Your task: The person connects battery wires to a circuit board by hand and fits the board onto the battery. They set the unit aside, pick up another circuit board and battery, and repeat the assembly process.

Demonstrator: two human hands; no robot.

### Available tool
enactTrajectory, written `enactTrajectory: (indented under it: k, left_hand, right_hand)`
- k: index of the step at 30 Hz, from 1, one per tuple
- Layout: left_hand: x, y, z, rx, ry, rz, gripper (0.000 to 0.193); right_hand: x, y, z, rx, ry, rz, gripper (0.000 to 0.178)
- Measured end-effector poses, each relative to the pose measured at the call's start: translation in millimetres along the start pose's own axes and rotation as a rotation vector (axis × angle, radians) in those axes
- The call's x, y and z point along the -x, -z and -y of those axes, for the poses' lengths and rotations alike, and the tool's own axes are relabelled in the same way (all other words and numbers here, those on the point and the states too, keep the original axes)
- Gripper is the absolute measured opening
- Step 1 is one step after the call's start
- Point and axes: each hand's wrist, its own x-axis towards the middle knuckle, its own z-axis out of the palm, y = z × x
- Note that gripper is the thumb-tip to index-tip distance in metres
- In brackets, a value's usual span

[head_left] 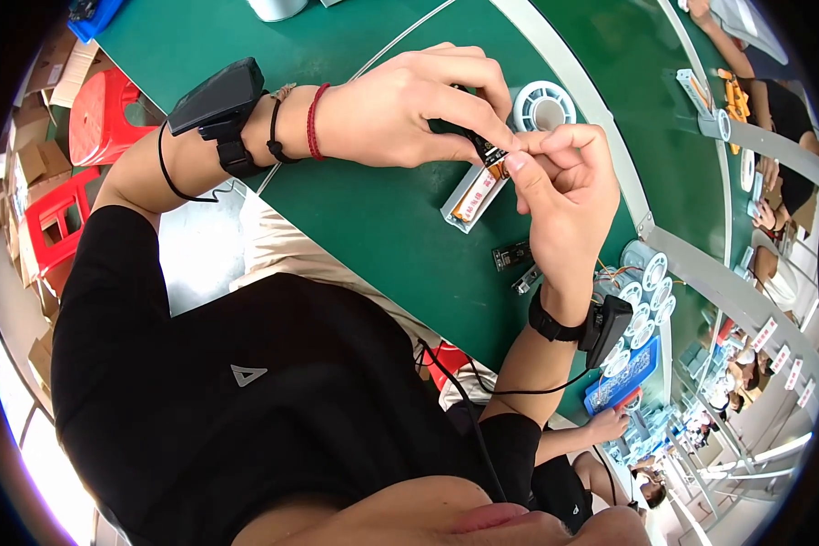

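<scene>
The left hand (409,105) is reaching in from the upper left of the frame, its back facing up, its thumb and bent forefinger pinching a small black board (490,151) just above the centre. The right hand (569,196) is coming up from the lower right, thumb and forefinger pinching the same board at its right-hand end, the other fingers curling inward; the fine contact is too small to make out. The board's long axis is slanting from upper left down to lower right. Beneath it, a pale grey case (449,213) is lying open side up on the green counter (355,218), its long axis running from lower left to upper right, one end pointing toward the lower left and the other disappearing under the fingers. Inside, a white label (476,196) with orange edges is running lengthwise. A round white part (548,113) is sitting just beyond the hands, and a second black board (511,256) is lying below the case, near the right wrist. Farther right, several round fans (640,318) are standing clustered beside a blue tray (621,375).
</scene>
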Motion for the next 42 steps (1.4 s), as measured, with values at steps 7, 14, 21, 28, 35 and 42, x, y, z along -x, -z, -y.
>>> enactTrajectory:
  k: [7, 14, 21, 28, 35, 42]
  left_hand:
    - [2.3, -2.3, -8.9, -0.18, -0.065, -0.026, 0.038]
    - [2.9, -1.4, -17.2, -0.337, -0.069, 0.003, 0.038]
    - [7.0, -15.0, -16.0, 0.565, 0.616, -0.038, 0.033]
    - [1.1, -28.2, -16.8, 0.771, 0.718, -0.07, 0.035]
    - [-6.2, -19.2, -37.1, 0.639, 0.924, -0.06, 0.04]
    - [-10.0, -9.1, -43.7, 0.636, 1.044, -0.019, 0.031]
  right_hand:
    - [6.1, -10.2, 15.0, 0.242, -0.009, -0.031, 0.029]
    - [6.9, -9.5, 4.1, 0.167, 0.028, -0.071, 0.028]
    - [12.5, 10.6, 22.2, 0.277, -0.215, -0.036, 0.018]
    - [11.8, 12.7, -12.8, 0.456, 0.102, -0.101, 0.011]
    - [16.0, -5.0, -14.9, 1.271, 0.609, -0.238, 0.018]
    - [30.9, -28.7, -5.8, 1.352, 0.364, -0.229, 0.016]
